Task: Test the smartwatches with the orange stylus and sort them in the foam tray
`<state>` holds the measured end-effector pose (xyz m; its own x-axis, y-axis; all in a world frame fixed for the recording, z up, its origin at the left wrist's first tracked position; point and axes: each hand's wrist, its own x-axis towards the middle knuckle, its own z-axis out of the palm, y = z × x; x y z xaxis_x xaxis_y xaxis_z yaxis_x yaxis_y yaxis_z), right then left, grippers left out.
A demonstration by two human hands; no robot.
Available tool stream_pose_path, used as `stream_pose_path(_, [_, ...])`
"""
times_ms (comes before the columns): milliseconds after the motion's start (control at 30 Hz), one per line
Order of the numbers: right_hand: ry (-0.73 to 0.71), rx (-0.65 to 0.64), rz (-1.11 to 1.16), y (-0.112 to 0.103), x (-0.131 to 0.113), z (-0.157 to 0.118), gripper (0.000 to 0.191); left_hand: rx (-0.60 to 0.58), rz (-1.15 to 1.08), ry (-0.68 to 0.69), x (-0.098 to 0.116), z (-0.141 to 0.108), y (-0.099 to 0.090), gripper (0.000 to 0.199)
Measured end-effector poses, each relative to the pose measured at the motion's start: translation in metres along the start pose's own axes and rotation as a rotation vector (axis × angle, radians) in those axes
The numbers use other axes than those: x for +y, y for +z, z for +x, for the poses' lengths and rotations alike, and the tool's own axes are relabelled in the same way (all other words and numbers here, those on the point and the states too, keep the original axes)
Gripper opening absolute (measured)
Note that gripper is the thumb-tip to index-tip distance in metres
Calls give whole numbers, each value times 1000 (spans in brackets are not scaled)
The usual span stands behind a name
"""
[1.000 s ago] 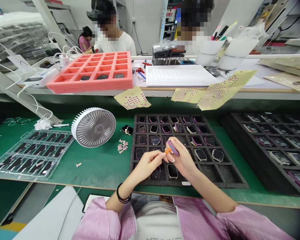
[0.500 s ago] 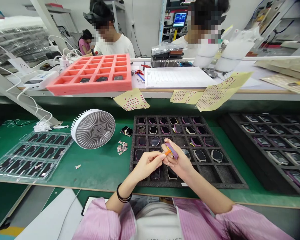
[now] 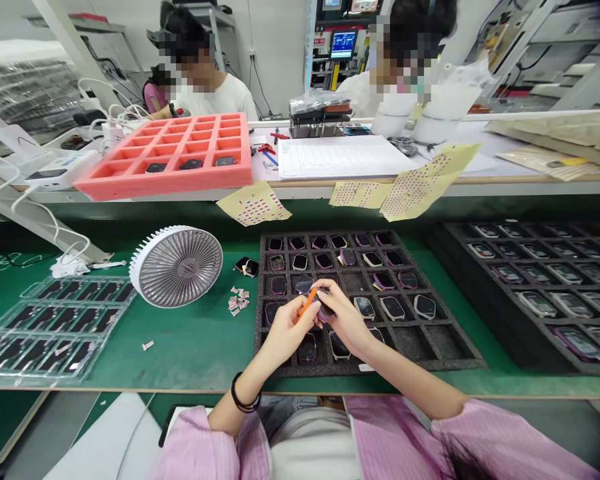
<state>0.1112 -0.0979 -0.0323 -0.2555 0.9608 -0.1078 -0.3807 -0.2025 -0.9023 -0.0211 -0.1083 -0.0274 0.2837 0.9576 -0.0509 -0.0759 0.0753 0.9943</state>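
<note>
My left hand [image 3: 291, 325], with black bands on its wrist, pinches a thin orange plastic stick [image 3: 306, 305]. My right hand [image 3: 347, 319] is shut on a small dark smartwatch body [image 3: 325, 311], mostly hidden by my fingers. The stick's tip reaches that body, and my fingertips nearly touch. Both hands are above a black foam tray [image 3: 443, 345] whose compartments hold several rounded smartwatch bodies, some with purple film. One watch body [image 3: 364, 307] lies just right of my right hand.
A second black tray [image 3: 535, 293] of watch bodies lies right. Left are a white desk fan [image 3: 176, 267], label scraps [image 3: 237, 300] and a clear blister tray [image 3: 55, 330]. A pink foam tray [image 3: 165, 160] and red-dotted yellow sheets [image 3: 425, 183] are ahead. Two co-workers [image 3: 205, 80] sit opposite.
My hands have drawn closer together. The orange stick now tilts up toward the watch body, which my fingers hide more. The whole scene has shifted slightly left in view.
</note>
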Motion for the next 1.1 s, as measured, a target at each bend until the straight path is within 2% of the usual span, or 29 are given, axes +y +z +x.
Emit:
stream_pose_path(67, [-83, 5, -133, -11, -1, 6, 22, -4, -33, -70, -1, -1, -6, 47])
stream_pose_path(133, [-205, 78, -320, -35, -6, 19, 21, 22, -3, -123, -3, -4, -21, 46])
stream_pose_path(200, [-345, 207, -628, -67, -13, 35, 21, 90, 154, -94, -5, -8, -43, 44])
stream_pose_path(233, [-364, 240, -815, -84, -15, 43, 20, 132, 281, -52, -6, -10, -56, 43])
stream_pose_path(300, [-355, 208, -1172, -111, -16, 54, 18, 269, 537, 0, -9, -15, -79, 41])
stream_pose_path(367, [-342, 175, -1279, -128, -13, 59, 16, 369, 697, -20, -12, -18, -96, 40])
stream_pose_path(467, [-358, 150, -1339, -141, -11, 53, 19, 403, 814, -101, -19, -21, -110, 39])
stream_pose_path(567, [-373, 320, -1601, -157, -18, 44, 26, 410, 911, -167, -25, -20, -115, 37])
stream_pose_path(633, [-281, 459, -1801, -173, -24, 40, 29, 438, 942, -211, -27, -19, -117, 33])
stream_pose_path(700, [-191, 488, -1860, -189, -25, 40, 31, 449, 922, -230, -28, -19, -116, 33])
stream_pose_path(800, [-182, 419, -1802, -202, -22, 44, 32, 394, 857, -195, -26, -17, -111, 38])
stream_pose_path(1100, [-279, 290, -1553, -194, -15, 45, 33, 319, 854, -109, -15, -13, -87, 38])
